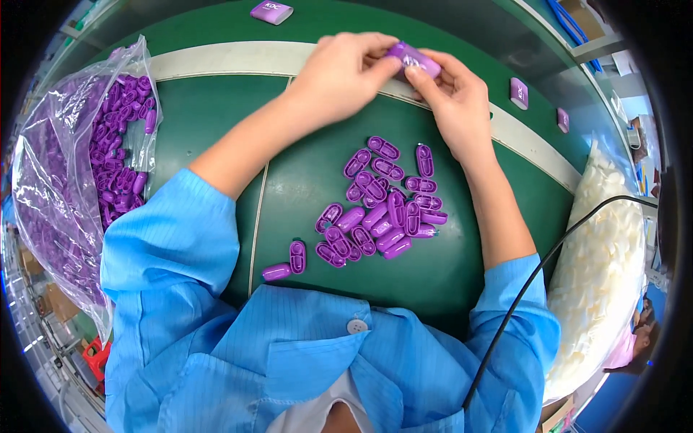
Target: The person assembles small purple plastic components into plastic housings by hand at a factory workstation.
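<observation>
Between my two hands, over the pale rail at the far side of the green table, is a small purple plastic case [414, 59] with light print. My left hand [345, 76] pinches its left end with thumb and fingers. On its right end, my right hand [456, 94] grips with the thumb on top and fingers behind. Nearer me lies a loose pile of oval purple plastic parts [375, 218], some showing hollow insides and others their rounded backs. Two more purple parts [297, 257] lie apart at the pile's near left.
A clear bag [65, 180] full of purple parts stands at the left. At the right is a sack of cream-coloured pieces [603, 274], with a black cable [534, 278] running in front. Beyond the rail [231, 59] lie printed purple cases [272, 11] on a green surface [195, 32].
</observation>
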